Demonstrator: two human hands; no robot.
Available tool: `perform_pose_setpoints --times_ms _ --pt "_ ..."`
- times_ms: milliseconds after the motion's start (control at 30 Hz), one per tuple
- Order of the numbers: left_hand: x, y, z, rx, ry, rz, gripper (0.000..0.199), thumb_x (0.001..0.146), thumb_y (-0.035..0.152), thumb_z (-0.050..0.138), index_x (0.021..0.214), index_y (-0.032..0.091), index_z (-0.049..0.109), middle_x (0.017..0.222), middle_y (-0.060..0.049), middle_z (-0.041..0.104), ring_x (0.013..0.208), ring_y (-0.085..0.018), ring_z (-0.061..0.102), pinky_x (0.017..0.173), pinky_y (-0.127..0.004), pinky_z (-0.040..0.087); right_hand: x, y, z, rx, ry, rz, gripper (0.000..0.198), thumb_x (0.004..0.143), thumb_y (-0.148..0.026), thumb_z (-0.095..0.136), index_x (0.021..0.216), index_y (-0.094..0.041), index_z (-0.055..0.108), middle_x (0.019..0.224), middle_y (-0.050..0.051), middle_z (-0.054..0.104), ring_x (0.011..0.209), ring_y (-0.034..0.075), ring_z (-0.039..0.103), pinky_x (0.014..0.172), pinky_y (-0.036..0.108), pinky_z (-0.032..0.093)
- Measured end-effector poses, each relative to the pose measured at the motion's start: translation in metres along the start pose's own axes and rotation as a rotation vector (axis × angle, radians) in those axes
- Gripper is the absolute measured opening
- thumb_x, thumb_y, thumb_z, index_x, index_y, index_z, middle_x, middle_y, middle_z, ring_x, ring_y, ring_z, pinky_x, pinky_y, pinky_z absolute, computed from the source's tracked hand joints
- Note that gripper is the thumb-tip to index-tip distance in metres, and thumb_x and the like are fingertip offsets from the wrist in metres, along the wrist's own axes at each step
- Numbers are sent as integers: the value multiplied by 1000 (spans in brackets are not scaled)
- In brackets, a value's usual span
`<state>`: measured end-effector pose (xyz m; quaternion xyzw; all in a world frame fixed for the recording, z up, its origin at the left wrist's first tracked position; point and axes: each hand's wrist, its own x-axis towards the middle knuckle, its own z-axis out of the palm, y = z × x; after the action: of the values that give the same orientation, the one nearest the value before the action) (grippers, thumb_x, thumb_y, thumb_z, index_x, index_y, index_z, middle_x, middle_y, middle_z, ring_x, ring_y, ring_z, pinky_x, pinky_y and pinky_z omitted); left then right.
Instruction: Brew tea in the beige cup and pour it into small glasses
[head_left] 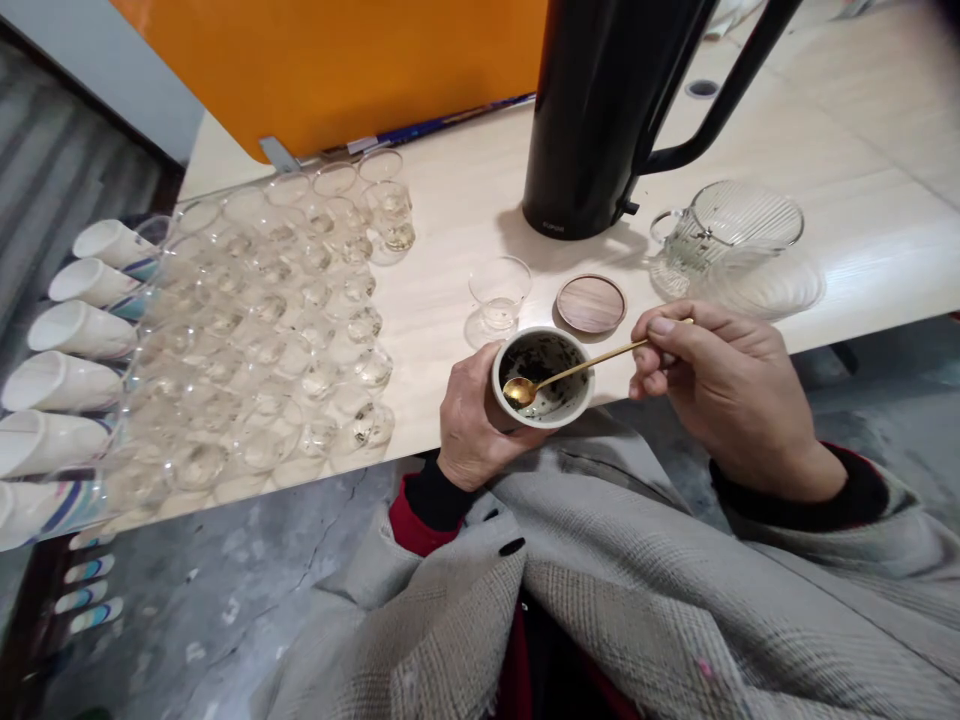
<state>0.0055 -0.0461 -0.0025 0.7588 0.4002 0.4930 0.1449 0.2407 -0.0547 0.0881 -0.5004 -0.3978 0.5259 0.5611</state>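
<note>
My left hand [474, 420] is wrapped round a pale ceramic cup [576, 400], tilted toward me over the table's front edge. Dark wet bits that look like tea leaves [536, 358] cling to its inside. Between thumb and fingers of my right hand [724, 385] is the handle of a gold spoon [592, 362]. The spoon's bowl lies inside the cup, near its left wall. Just behind the cup stand a small clear plastic cup [500, 290] and a round wooden coaster [592, 304].
Many clear cups [270, 330], some holding pale liquid and dark bits, stand close together at left, beside a row of white paper cups [64, 380]. A black kettle [589, 120] and a ribbed glass jug [739, 225] stand behind and right. An orange panel [337, 70] borders the back.
</note>
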Motion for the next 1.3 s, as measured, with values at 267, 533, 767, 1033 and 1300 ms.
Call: perform_pose_setpoints --times_ms 267,533,767,1033,1300 --pt "-3 -3 2 21 6 -110 93 72 61 94 147 24 52 134 -11 71 120 -31 71 103 -49 61 8 -3 4 125 119 -104 7 90 -23 76 83 -21 75 62 -3 64 48 8 57 55 21 60" --pt "-2 -5 3 39 15 -91 95 70 59 95 146 23 51 132 -12 72 118 -32 72 100 -50 62 34 -11 12 117 203 -321 12 91 -27 76 84 -20 71 67 -3 65 52 9 61 52 23 62" --pt "-2 -3 5 46 26 -103 91 70 58 95 143 23 53 128 -12 73 116 -32 73 99 -50 62 53 -1 24 21 256 -426 13 94 -32 74 87 -21 70 69 -2 65 59 11 64 57 24 63" --pt "0 -1 2 49 10 -106 93 70 60 95 144 24 52 129 -12 72 118 -32 72 100 -49 61 55 22 39 -378 189 -688 12 100 -31 69 95 -22 75 72 -2 69 63 12 68 66 28 58" --pt "0 0 2 58 8 -109 93 71 61 95 145 23 52 129 -12 72 116 -32 72 100 -49 61 55 26 34 -445 195 -766 13 102 -33 66 96 -24 74 72 -2 69 67 15 67 71 33 57"
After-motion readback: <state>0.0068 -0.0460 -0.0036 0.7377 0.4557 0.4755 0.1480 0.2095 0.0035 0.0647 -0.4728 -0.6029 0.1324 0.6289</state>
